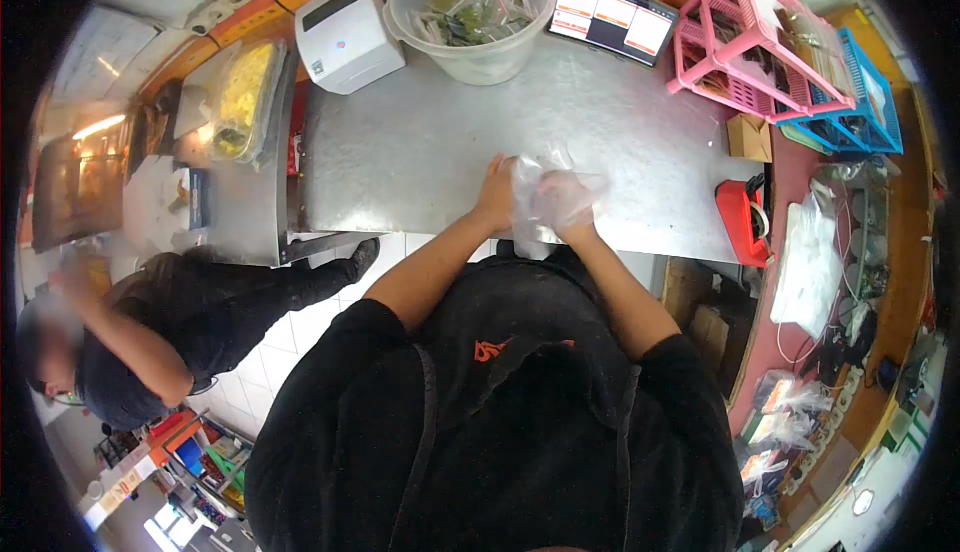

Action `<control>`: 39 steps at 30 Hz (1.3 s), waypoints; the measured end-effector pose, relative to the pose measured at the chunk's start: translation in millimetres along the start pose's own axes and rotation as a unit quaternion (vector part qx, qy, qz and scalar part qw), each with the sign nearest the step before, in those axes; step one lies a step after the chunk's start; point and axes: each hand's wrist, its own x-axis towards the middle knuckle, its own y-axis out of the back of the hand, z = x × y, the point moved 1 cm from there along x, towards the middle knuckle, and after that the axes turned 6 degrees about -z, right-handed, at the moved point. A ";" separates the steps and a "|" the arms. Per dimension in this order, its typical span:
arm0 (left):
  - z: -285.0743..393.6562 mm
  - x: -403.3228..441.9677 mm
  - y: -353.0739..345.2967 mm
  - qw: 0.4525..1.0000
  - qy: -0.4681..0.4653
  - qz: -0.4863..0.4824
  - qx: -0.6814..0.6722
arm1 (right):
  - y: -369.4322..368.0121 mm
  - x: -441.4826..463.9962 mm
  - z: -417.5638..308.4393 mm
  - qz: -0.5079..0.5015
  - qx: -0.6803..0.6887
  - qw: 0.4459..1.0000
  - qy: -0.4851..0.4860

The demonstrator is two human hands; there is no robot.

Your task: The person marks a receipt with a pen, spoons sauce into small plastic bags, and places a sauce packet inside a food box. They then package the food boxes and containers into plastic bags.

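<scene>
A clear plastic bag is between my two hands, above the front edge of the metal table. My left hand grips the bag's left side, its fingers partly hidden by the plastic. My right hand shows through the film, with its fingers bent in the plastic; whether it is inside the bag or behind it, I cannot tell. Nothing can be made out inside the bag.
At the back stand a white label printer, a tub of small packets and a screen. Pink baskets and a red tape dispenser are on the right. A co-worker is at the left.
</scene>
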 end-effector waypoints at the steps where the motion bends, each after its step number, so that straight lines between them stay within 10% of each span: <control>1: 3.9 -3.7 8.0 0.999 0.005 0.042 -0.030 | 29.4 -19.4 -32.6 0.006 0.249 0.967 0.051; 4: 3.4 -3.6 -1.6 0.997 0.021 0.064 -0.023 | 71.3 -23.2 -56.8 0.104 -0.060 0.972 0.200; 6: 5.7 0.8 -8.5 0.983 -0.003 0.173 -0.056 | 45.5 -10.4 -31.9 0.087 -0.152 0.979 0.105; 8: 21.3 1.0 2.1 0.982 -0.045 0.180 -0.018 | 7.2 8.1 -0.4 0.059 -0.405 0.898 0.159; 16: 64.7 4.0 32.0 0.981 -0.182 -0.036 -0.064 | -34.2 -34.0 48.3 -0.020 0.172 0.985 -0.011; 19: 58.7 -14.5 95.4 0.974 -0.213 -0.036 -0.076 | -6.3 -52.2 12.2 -0.032 0.165 0.985 0.041; 21: 20.5 -32.7 95.1 0.787 0.078 -0.062 -0.609 | 74.9 -41.5 -153.1 0.114 0.008 0.974 0.195; 22: 16.7 -40.9 87.3 0.787 0.073 -0.064 -0.609 | 88.7 -40.3 -173.3 0.117 0.003 0.974 0.194; 25: 71.1 -60.6 96.4 0.432 -0.133 -0.192 -0.871 | 127.5 -31.7 -216.4 0.098 0.047 0.956 0.274; 34: 110.3 -53.4 163.7 0.476 -0.136 -0.070 -0.866 | 194.6 -44.4 -314.1 -0.010 -0.012 0.910 0.414; 36: 110.5 -51.9 170.0 0.397 -0.161 -0.138 -0.893 | 200.4 -48.1 -317.7 -0.021 -0.017 0.912 0.408; 37: 114.6 -61.5 173.4 0.608 -0.134 -0.058 -0.780 | 201.7 -46.1 -315.6 0.054 0.012 0.909 0.413; 39: 126.9 -72.9 178.6 0.630 -0.227 -0.019 -0.743 | 205.0 -46.7 -314.7 0.116 0.099 0.917 0.369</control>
